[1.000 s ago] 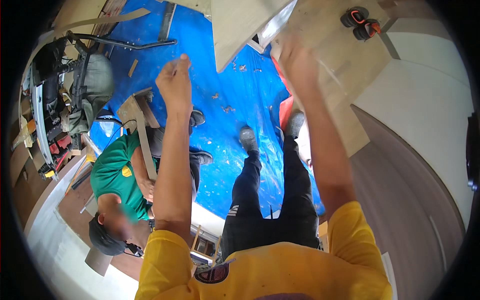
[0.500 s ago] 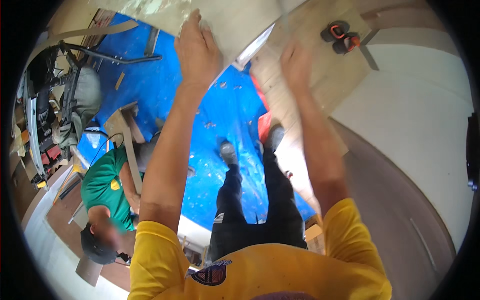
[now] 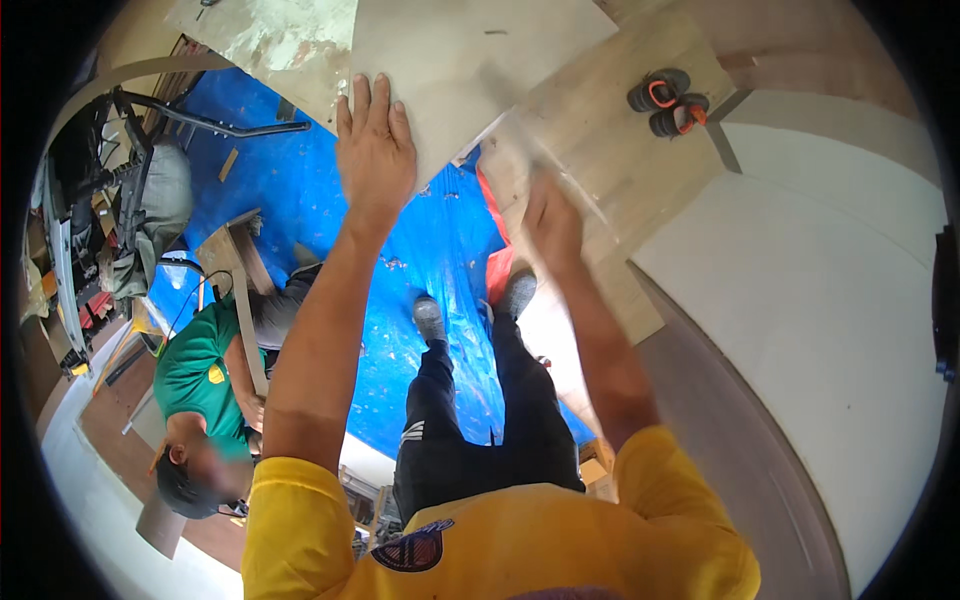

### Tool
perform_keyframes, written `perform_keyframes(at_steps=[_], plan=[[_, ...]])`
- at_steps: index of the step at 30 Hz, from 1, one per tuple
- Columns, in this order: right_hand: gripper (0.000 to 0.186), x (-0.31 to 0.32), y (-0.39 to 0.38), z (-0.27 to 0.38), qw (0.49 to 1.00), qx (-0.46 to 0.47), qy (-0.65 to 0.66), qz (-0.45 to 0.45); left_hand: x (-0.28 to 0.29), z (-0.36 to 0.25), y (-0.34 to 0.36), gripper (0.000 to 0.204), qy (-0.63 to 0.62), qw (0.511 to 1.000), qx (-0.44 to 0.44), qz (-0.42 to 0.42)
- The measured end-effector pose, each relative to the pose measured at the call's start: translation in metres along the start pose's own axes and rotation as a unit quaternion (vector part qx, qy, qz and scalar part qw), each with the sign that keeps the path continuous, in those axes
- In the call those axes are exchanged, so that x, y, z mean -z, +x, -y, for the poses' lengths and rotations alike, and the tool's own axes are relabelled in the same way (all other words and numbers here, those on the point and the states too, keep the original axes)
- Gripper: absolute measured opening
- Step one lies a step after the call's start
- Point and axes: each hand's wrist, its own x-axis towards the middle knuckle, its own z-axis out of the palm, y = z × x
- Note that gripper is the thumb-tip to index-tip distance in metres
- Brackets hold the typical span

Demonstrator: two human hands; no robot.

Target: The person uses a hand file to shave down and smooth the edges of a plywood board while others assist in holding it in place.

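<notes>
My left hand [image 3: 378,150] lies flat with fingers stretched out on the near corner of a pale thin board [image 3: 440,60]. Beside it, the board meets a surface with whitish stains [image 3: 290,35]. My right hand [image 3: 553,222] is closed around a slim long tool [image 3: 497,84], smeared by motion, whose far end shows as a dark blur over the board's right edge. What kind of tool it is cannot be made out. A small dark piece [image 3: 495,32] rests on the board.
Blue sheeting [image 3: 450,235] covers the floor around my feet. At left a person in a green shirt [image 3: 205,350] crouches by a wooden piece [image 3: 245,300]. Dark shoes [image 3: 660,90] sit on a wooden panel [image 3: 620,130] at right. Cluttered metal frames [image 3: 130,180] stand far left.
My right hand has moved left and nearer to me, carrying the tool toward the board's edge. My left hand has shifted slightly nearer on the board, its fingers now flat.
</notes>
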Motion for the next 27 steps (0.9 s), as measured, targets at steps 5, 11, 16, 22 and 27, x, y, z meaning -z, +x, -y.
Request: perform_keyframes(at_steps=[5,11,16,22,27], plan=[[0.028,-0.008,0.033,-0.038,0.999,0.042,-0.001,-0.012,-0.004,-0.002,-0.001,0.043,-0.004,1.0,0.01,0.009],[0.019,0.013,0.109,-0.058,0.995,-0.009,0.025,-0.096,0.0,-0.009,0.0,0.043,0.001,0.999,0.017,0.034],[0.031,-0.012,0.011,-0.063,0.99,0.135,0.036,0.031,0.002,-0.004,0.001,0.045,0.03,0.998,0.026,0.051],[0.021,0.01,0.162,-0.078,0.979,-0.051,0.07,-0.184,-0.002,-0.015,0.007,0.045,0.027,0.998,0.015,0.061],[0.018,-0.036,-0.022,-0.078,0.989,0.083,0.122,0.007,0.005,-0.008,0.0,0.045,0.042,0.997,0.023,0.059]])
